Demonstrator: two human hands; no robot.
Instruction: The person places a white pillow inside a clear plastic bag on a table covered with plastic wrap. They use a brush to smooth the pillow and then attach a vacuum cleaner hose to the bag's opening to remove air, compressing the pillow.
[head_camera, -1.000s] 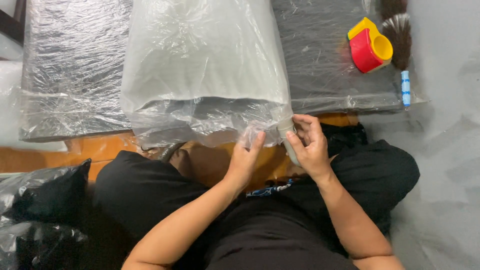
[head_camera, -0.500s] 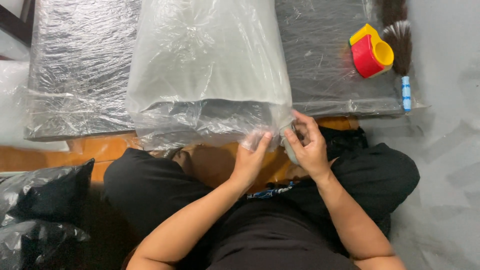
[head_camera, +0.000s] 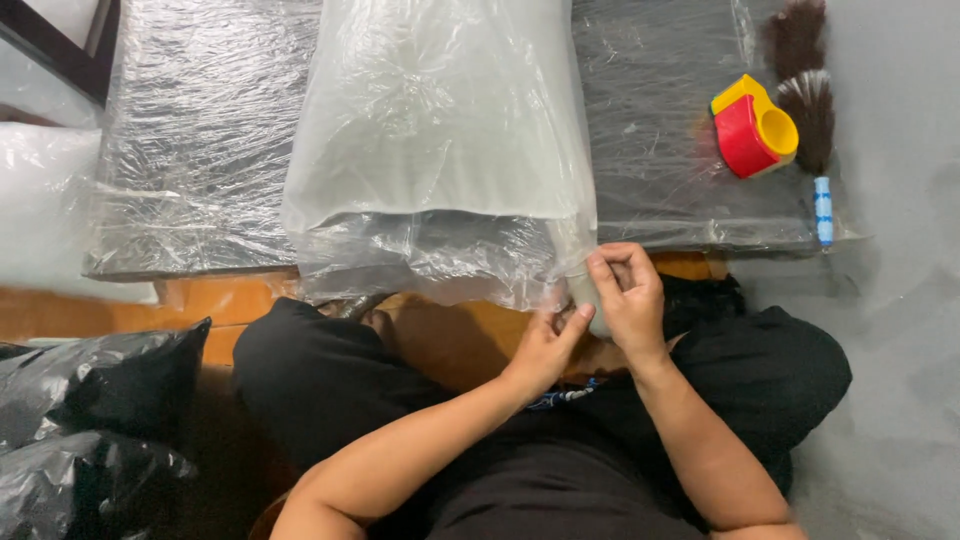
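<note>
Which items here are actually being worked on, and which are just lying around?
In hand:
- clear plastic bag, its near right corner pinched
- left hand at the bag's lower edge
- right hand on that corner

Lying about:
- red and yellow tape dispenser
- feather duster
- black bags
- plastic-wrapped panel

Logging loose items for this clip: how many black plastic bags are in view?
2. One crinkled black plastic bag lies at the left edge beside the person's knee; a second black plastic bag sits below it in the bottom-left corner. Others may lie out of frame.
</note>
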